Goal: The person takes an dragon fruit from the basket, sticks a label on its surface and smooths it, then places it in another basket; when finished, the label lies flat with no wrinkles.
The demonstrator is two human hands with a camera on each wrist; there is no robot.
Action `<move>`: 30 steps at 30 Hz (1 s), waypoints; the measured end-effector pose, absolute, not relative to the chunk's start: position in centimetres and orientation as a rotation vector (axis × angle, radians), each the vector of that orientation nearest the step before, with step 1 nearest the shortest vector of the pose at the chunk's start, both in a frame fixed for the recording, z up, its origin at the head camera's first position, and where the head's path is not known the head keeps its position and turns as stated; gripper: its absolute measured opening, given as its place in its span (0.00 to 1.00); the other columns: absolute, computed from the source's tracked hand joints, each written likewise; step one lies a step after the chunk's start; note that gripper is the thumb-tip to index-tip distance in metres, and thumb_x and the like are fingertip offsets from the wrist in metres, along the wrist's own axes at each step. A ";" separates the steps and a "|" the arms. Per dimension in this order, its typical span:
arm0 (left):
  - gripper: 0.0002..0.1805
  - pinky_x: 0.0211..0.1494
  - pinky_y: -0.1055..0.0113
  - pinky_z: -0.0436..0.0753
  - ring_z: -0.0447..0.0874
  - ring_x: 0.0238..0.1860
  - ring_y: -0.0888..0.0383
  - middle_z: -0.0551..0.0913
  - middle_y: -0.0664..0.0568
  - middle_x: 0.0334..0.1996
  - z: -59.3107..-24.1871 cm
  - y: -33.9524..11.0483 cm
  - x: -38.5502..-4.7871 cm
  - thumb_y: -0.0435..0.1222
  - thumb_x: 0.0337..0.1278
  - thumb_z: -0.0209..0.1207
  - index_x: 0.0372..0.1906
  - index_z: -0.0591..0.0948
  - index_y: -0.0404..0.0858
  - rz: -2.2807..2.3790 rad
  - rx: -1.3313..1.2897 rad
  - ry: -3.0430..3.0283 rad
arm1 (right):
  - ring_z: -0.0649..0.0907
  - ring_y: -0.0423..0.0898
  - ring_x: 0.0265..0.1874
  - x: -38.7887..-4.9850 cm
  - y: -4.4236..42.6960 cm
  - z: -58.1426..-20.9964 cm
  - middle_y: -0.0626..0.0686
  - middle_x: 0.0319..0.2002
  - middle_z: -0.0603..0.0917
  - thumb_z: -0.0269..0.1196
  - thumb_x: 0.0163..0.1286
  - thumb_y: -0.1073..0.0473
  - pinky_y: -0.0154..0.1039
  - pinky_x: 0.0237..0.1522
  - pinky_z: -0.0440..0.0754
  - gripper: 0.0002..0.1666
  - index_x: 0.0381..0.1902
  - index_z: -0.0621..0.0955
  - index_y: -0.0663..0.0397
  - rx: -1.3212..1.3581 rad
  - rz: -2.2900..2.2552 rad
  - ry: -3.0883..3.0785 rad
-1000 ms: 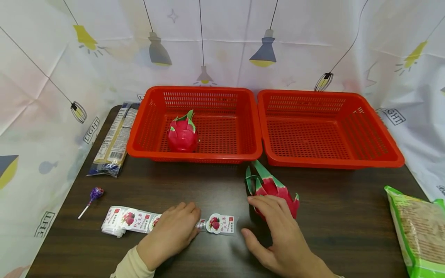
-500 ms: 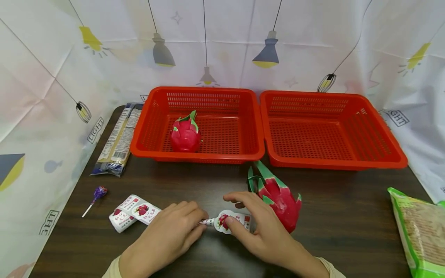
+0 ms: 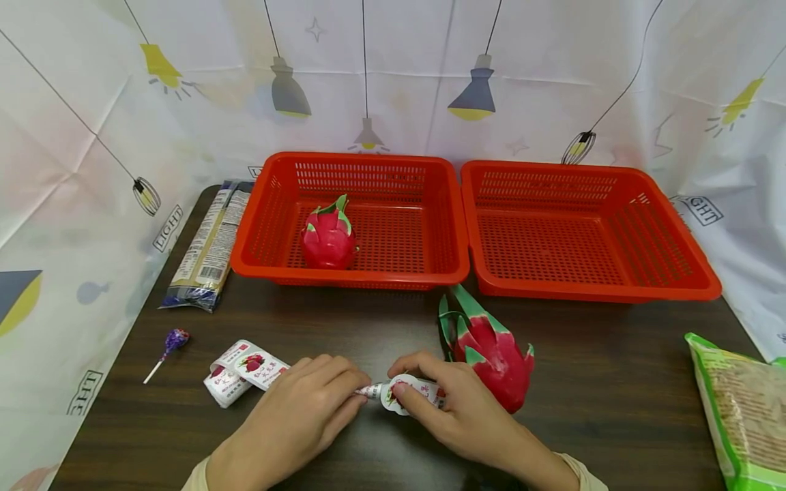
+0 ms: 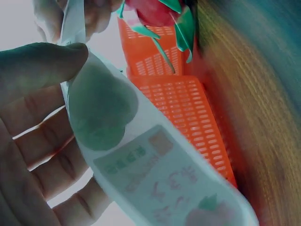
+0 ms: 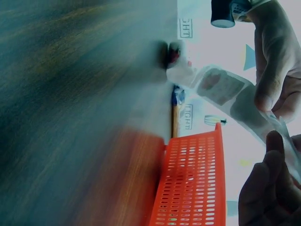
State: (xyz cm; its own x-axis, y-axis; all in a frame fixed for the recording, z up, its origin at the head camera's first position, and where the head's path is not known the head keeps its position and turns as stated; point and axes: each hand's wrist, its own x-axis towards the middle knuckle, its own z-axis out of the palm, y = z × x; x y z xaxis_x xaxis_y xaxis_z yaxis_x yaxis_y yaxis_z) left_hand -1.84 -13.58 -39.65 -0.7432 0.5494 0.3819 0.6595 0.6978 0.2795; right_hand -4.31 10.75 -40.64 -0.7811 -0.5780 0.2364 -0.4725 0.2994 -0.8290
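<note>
Label strip (image 3: 265, 369): one, printed paper; long axis crosswise, slanting nearer from the coiled end (image 3: 226, 389) left of the left fingers, then nearly level across the gap to the right fingers; free end points right, into the right palm. Left hand (image 3: 301, 412): thumb and fingers closed together, pinching the strip. Right hand (image 3: 463, 412): thumb laid on a scalloped sticker (image 3: 390, 395), index finger bent behind, pinching it.

Backdrop (image 3: 399, 41): white, lamp-printed, beyond the fingers; "LIGHT" legible.
Table (image 3: 319, 327): dark wood grain, beneath the hands.
Left basket (image 3: 350, 275): red, beyond the fingers; contains one dragon fruit (image 3: 328, 242), leaves up.
Right basket (image 3: 589, 290): red, alongside, beyond the right fingers.
Bag (image 3: 746, 409): green-edged, tan contents, well right of the right fingers.
Packet (image 3: 205, 249): blue and gold, beyond and left of the left fingers; barcode, print too small to read.
Loose fruit (image 3: 500, 368): just beyond the right fingers, leaves pointing away.
Lollipop (image 3: 176, 339): purple wrapper, well left of the left fingers, stick towards the person.
Label print: red dragon fruit picture, pink Chinese characters, small red square.
</note>
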 end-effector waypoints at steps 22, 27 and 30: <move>0.21 0.57 0.66 0.82 0.81 0.51 0.69 0.84 0.67 0.51 -37.6 -15.0 -6.0 0.47 0.62 0.68 0.59 0.80 0.51 -1.294 -1.353 -3.209 | 0.78 0.31 0.36 -4.0 10.9 -40.6 0.42 0.41 0.87 0.61 0.76 0.58 0.28 0.33 0.80 0.06 0.47 0.82 0.41 -1.157 -1.430 2.259; 0.08 0.35 0.76 0.76 0.74 0.30 0.74 0.80 0.69 0.30 -38.2 -14.5 -6.7 0.42 0.60 0.70 0.41 0.82 0.52 -1.397 -1.366 -3.231 | 0.78 0.30 0.35 -3.9 10.9 -40.7 0.40 0.40 0.87 0.61 0.76 0.57 0.26 0.34 0.78 0.06 0.47 0.82 0.40 -1.221 -1.402 2.305; 0.08 0.32 0.76 0.73 0.71 0.27 0.73 0.78 0.68 0.27 -38.3 -14.5 -6.8 0.42 0.58 0.71 0.36 0.81 0.52 -1.390 -1.372 -3.236 | 0.78 0.30 0.36 -3.8 11.0 -40.7 0.38 0.40 0.87 0.62 0.76 0.56 0.27 0.37 0.78 0.05 0.46 0.82 0.37 -1.217 -1.373 2.348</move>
State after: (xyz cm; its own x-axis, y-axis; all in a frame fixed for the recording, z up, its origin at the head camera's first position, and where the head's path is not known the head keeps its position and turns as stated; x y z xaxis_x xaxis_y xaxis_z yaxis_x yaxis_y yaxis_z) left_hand -6.83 -14.46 -38.26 -0.5656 0.7794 -0.2693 0.3411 0.5185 0.7841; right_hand -3.83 11.01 -40.73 -0.6555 -0.7135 0.2474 -0.5656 0.2468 -0.7869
